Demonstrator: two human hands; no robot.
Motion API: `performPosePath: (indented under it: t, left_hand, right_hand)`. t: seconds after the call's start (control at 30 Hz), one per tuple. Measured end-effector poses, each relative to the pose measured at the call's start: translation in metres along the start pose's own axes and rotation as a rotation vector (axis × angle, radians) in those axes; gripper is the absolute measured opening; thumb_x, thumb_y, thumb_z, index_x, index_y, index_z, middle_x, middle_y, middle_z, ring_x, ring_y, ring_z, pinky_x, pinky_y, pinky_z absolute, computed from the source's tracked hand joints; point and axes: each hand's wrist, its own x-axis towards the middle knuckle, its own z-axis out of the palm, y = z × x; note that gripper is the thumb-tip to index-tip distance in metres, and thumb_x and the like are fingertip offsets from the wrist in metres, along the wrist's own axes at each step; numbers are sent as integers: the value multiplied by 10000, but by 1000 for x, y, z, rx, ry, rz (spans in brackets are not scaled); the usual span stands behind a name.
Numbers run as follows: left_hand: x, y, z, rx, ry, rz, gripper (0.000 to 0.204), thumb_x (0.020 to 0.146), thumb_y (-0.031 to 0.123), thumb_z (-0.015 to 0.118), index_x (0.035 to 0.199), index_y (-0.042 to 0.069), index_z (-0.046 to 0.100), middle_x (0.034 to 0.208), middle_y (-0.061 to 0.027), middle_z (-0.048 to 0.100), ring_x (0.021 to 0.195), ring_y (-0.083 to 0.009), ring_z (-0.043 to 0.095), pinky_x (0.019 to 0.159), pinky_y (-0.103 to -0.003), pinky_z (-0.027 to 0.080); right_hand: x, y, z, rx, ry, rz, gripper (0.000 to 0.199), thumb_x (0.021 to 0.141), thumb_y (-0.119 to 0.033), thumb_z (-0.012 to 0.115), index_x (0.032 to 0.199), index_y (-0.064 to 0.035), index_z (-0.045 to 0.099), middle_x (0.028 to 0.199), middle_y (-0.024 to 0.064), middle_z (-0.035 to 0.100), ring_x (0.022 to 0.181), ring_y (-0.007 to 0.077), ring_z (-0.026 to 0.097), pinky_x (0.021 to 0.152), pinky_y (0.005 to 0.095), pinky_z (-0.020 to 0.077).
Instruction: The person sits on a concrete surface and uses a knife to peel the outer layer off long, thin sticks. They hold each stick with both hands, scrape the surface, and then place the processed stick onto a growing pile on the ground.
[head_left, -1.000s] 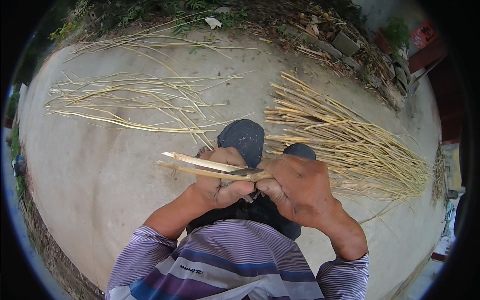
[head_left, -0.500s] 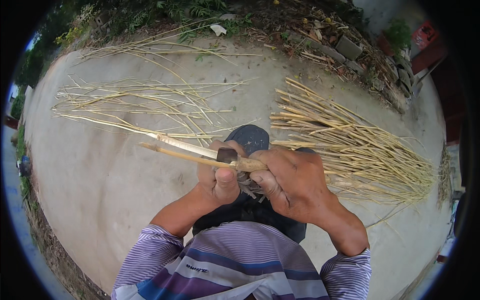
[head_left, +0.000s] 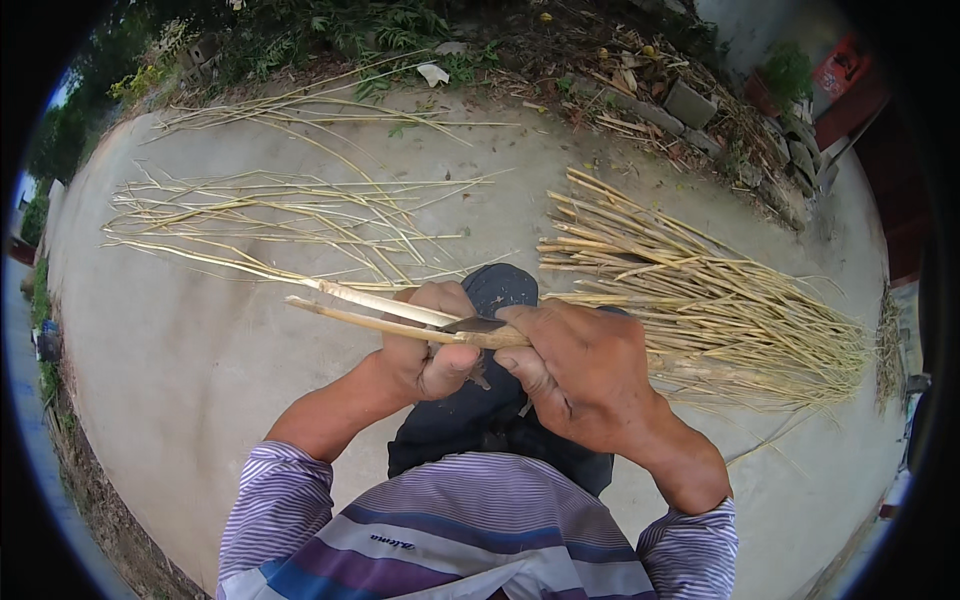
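The left hand (head_left: 425, 345) is clenched around a pale split cane (head_left: 375, 308), its fingers curled over the top and the thumb pressed up from below, so that the cane sticks out past the knuckles to the person's left in two thin strips that part slightly toward their free ends. The right hand (head_left: 580, 370) is closed as well, gripping a short knife (head_left: 478, 327) whose dark blade lies along the cane right where the two hands meet, with the fingertips of the right hand tucked under the cane and touching the left thumb. Both hands are held close together above the person's lap, over dark trousers (head_left: 500, 420), and both forearms come out of striped purple and white sleeves (head_left: 290, 500). Beyond the right hand, spreading away to the right, lies a thick bundle of canes (head_left: 700, 300) on the concrete floor (head_left: 180, 380), its cut ends pointing toward the hands. Beyond the left hand and further out lies a looser scatter of thin strips (head_left: 290, 215), laid roughly side by side, and another sparse line of them (head_left: 320, 105) lies still further off near the edge of the concrete. Past that edge, well apart from both hands, there are green weeds (head_left: 380, 25), dry litter and some grey blocks (head_left: 690, 100).
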Motion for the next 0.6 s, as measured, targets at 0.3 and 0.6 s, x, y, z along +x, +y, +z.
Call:
performPosePath:
  t: [0.3,0.6]
  left_hand:
    - [8,-4,6,-39,88,-106,627,920,637,505,920,10,483,751,-71,546,630,-130,540,538,-256,441]
    - [19,-2,30,23,248,-58,529,955,518,557,796,14,560,696,-41,513,629,-143,484,552,-308,390]
  right_hand:
    - [3,15,-13,37,-4,-3,246,871,-236,686,1019,-50,624,775,111,609,637,307,616,541,391,474]
    - [13,19,-24,-34,-101,-1,234,898,-220,652,1052,-53,595,803,121,603,696,337,617,566,425,475]
